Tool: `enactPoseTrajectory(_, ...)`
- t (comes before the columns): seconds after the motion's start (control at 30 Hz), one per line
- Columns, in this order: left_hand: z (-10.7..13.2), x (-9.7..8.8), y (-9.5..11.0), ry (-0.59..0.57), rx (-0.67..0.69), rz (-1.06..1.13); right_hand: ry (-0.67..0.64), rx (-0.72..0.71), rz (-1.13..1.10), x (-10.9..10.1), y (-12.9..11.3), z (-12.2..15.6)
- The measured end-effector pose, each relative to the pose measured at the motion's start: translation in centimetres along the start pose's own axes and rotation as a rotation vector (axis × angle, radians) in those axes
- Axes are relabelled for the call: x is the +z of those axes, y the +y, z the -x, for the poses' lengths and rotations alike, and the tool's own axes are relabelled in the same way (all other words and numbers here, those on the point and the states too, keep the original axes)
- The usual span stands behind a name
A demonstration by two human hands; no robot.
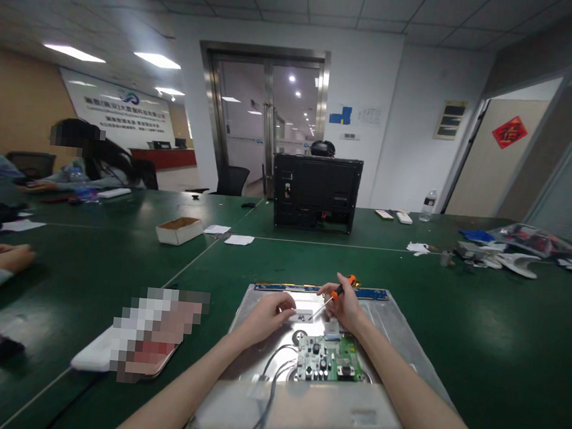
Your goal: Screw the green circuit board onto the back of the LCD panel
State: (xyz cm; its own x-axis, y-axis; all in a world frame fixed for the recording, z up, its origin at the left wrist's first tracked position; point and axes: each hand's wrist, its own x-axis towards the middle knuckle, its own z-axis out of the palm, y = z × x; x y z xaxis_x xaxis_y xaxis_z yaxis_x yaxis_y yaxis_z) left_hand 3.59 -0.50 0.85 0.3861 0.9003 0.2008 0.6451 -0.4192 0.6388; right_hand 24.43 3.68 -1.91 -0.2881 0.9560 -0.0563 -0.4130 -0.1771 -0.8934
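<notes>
A flat silver display panel (329,405) lies on the table in front of me, with a green circuit board (326,359) and dark cables (270,400) on its back. My right hand (346,310) grips a screwdriver (342,289) by its orange and black handle. The shaft slants down to the left, its tip at a small pale piece (302,316) with what look like screws on it. My left hand (270,314) has its fingers bent and closed at the left edge of that piece. A blue strip board (374,293) runs along the panel's far edge.
A black-backed monitor (316,192) stands across the green table (496,333). Left are an open box (179,230) and a partly blurred phone (158,357). Another person's hands (4,258) rest at far left. Bags and loose parts (503,250) lie right, near a bottle (428,205).
</notes>
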Motion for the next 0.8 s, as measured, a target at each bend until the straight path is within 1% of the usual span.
enactPoseTrajectory(0.1, 0.0, 0.2, 0.1, -0.023, 0.016, -0.008, 0.006, 0.004, -0.009, 0.0, 0.0, 0.0)
enactPoseTrajectory(0.23, 0.3, 0.8, 0.4, -0.089, 0.057, -0.049, 0.011, 0.009, -0.02, 0.0, 0.0, 0.2)
enactPoseTrajectory(0.47, 0.8, 1.2, 0.6, -0.207, 0.079, -0.005, 0.013, 0.013, -0.032, 0.0, -0.1, 0.2)
enactPoseTrajectory(0.63, 0.9, 1.4, 0.6, -0.219, 0.09, -0.035, 0.018, 0.011, -0.036, 0.1, 0.0, 0.1)
enactPoseTrajectory(0.8, 0.9, 1.2, 0.8, -0.219, 0.075, 0.007, 0.026, 0.01, -0.037, 0.3, -0.3, 0.4)
